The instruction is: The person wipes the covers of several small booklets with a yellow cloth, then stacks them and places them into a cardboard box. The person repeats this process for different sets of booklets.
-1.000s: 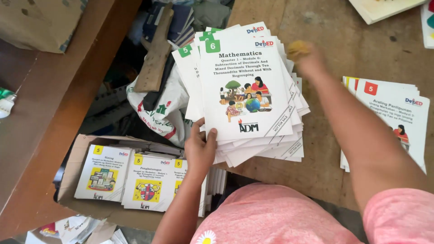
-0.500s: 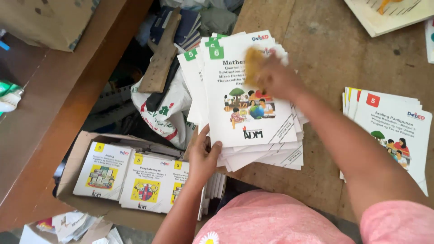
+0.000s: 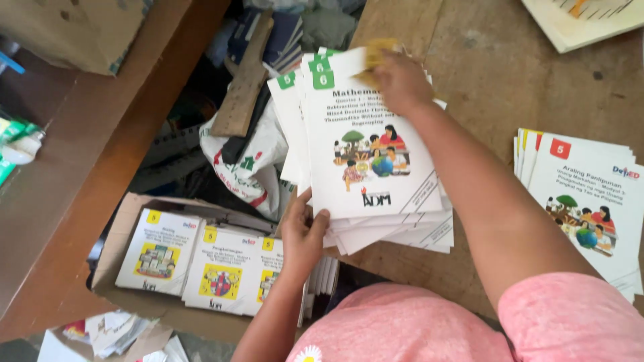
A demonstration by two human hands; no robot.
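Observation:
A fanned stack of white booklets [image 3: 365, 154] with green corner tabs and a cartoon cover picture lies on the wooden table [image 3: 490, 87], overhanging its left edge. My left hand [image 3: 303, 231] grips the stack's near left corner, thumb on top. My right hand [image 3: 396, 80] rests on the top booklet near its far edge and holds a small yellow cloth or sponge [image 3: 376, 57] against the cover.
A second stack of white booklets with red tabs [image 3: 590, 194] lies at the right. Below the table edge, a cardboard box [image 3: 121, 268] holds yellow-tabbed booklets [image 3: 221, 268]. A white bag [image 3: 245, 161], a wooden plank [image 3: 248, 80] and clutter fill the gap beside a brown bench [image 3: 80, 167].
My right hand with the yellow cloth has moved leftward across the top booklet toward its far left corner. My left hand has kept its grip on the stack's near corner.

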